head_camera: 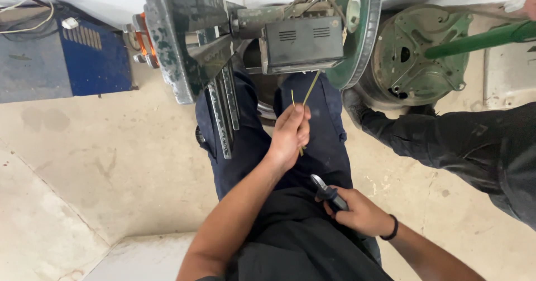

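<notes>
At the far left a blue metal box sits on the pale concrete floor, with a white cable looped over it. Next comes a worn green metal frame carrying a grey control box with vent slots, standing above the person's dark trousers. The left hand is raised in front of that box, its fingers closed in a pinch on a thin yellow-green wire that runs up toward the box's underside. Lower and to the right, the right hand is closed around the dark handles of a pair of pliers, jaws pointing up toward the wire but apart from it. To work the wire cleanly, it seems best to keep it taut and steady in the pinch, bring the pliers up square to it, and close them gently. At the right a green wheel and hub plate stand beside another person's dark sleeve
</notes>
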